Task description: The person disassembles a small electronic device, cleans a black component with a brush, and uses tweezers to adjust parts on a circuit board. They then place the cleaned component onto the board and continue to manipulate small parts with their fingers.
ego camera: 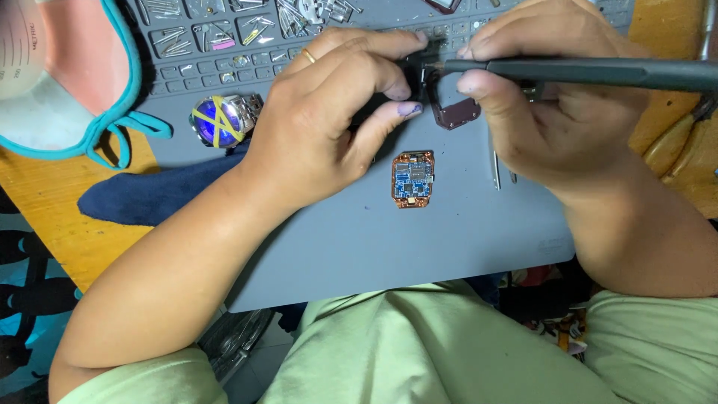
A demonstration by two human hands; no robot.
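Left hand (329, 112) pinches a small dark part (419, 71) steady at the far mat (359, 247) while right hand (553, 105), fingers closed round a tool (598, 71), sets its tip on it; circuit board (413, 178) lies near.

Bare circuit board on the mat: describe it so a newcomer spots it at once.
Start at the grey work mat. Just below the person's left hand lies a small rectangular circuit board, blue with a copper-orange rim. Unlike the round steel wristwatch at the mat's left, it has no case or band.
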